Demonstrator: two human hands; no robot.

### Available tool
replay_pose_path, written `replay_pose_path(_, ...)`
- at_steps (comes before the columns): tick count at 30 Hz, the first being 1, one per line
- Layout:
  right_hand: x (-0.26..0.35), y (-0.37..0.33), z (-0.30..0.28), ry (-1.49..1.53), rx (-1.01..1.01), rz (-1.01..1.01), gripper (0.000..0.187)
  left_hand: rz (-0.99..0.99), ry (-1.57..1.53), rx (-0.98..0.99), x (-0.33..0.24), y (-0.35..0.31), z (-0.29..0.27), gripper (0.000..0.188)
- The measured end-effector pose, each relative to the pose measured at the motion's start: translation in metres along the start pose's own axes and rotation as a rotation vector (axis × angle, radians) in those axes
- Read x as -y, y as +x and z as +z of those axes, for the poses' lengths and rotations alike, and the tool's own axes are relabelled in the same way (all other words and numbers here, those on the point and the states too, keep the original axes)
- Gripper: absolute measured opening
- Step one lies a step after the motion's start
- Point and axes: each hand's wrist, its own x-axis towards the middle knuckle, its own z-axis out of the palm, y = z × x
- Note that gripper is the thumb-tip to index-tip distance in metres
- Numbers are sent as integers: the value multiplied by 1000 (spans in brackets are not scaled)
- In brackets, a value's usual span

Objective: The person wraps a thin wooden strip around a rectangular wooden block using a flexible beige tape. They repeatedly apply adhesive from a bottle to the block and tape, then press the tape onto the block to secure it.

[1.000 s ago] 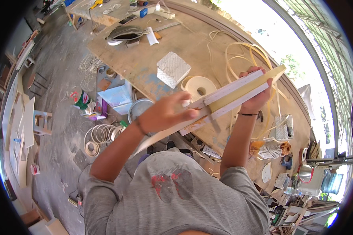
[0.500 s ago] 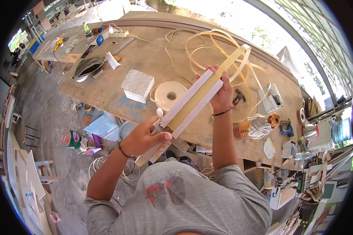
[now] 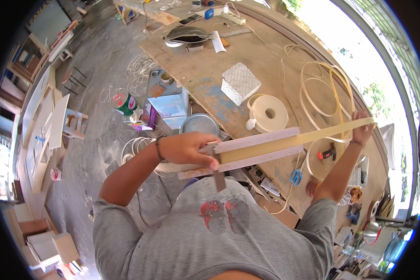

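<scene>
My left hand point(image 3: 186, 150) is closed round the near end of a long jig with two pale, dotted side rails point(image 3: 261, 138), thumb on top. A brownish flat piece point(image 3: 219, 179) crosses the jig beneath that thumb. Between the rails lies a flat cream edging strip point(image 3: 329, 132), which runs on past the jig to the right. Out at arm's length, my right hand point(image 3: 362, 130) has its fingers wrapped round this strip. Behind the rails a white roll of edging point(image 3: 269, 113) rests flat on the workbench point(image 3: 210, 65).
Loose loops of strip point(image 3: 305, 88) spread over the bench's right side, near a hammer point(image 3: 329, 152) and blue-handled scissors point(image 3: 296, 177). A silvery wrapped block point(image 3: 240, 83) sits behind the roll. Down on the left are a round basin point(image 3: 199, 126), tins and coiled cord point(image 3: 144, 70).
My right hand has left the jig's far end and moved right, drawing the strip outward. The jig has swung flatter across my body, still in my left hand. My view has turned left.
</scene>
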Motion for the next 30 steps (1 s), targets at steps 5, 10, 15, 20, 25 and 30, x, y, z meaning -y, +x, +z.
replay_pose_path(5, -107, -115, 35, 94, 418, 364, 75, 73, -3, -53, -9, 43, 4, 68)
replay_pose_path(10, -149, -196, 88, 66, 452, 259, 58, -18, 76, -92, -33, 70, -4, 78)
replay_pose_path(15, -139, -177, 77, 278, 650, 379, 43, -41, 10, -82, -42, 77, -2, 78)
replay_pose_path(20, -125, -179, 76, 278, 708, 340, 36, 175, 38, -101, -28, 80, 12, 71)
replay_pose_path(25, -96, -166, 87, 153, 616, 68, 31, 232, 68, -137, -32, 58, 16, 74)
replay_pose_path(30, -47, -97, 52, 224, 558, 14, 33, 205, 36, -97, -29, 27, 18, 67)
